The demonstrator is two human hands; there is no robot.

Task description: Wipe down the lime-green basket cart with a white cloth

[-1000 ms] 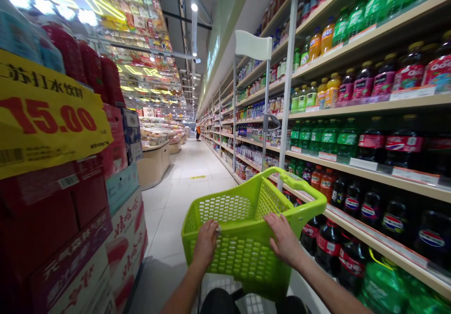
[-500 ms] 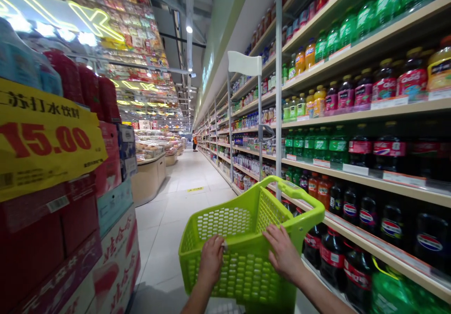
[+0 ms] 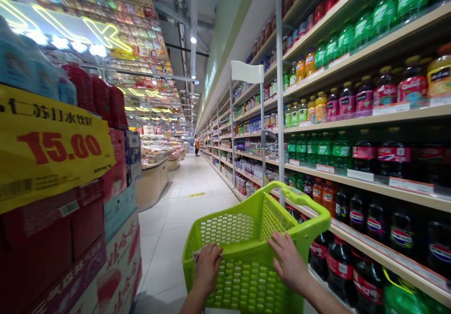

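A bright green plastic shopping cart [image 3: 257, 276] stands in front of me, turned sideways, its handle to the right. My left hand [image 3: 207, 264] is closed on its near rim, pressing down a small crumpled whitish cloth [image 3: 197, 256] that peeks out beside the fingers. Further right along the same rim, my right hand [image 3: 287, 260] holds the cart with its fingers hooked over the edge. Inside the visible part of the basket I see only its perforated walls.
Drink shelves [image 3: 352, 168] full of bottles line the right side. Stacked drink boxes [image 3: 120, 253] under a yellow price sign [image 3: 56, 147] flank the left. A ladder with a white top panel [image 3: 247, 72] leans by the shelves. A person [image 3: 197, 146] stands far down the tiled aisle [image 3: 176, 210].
My left hand has slid left along the cart's rim, and more of the whitish cloth shows. My right hand keeps its place on the rim. The whole view has shifted slightly.
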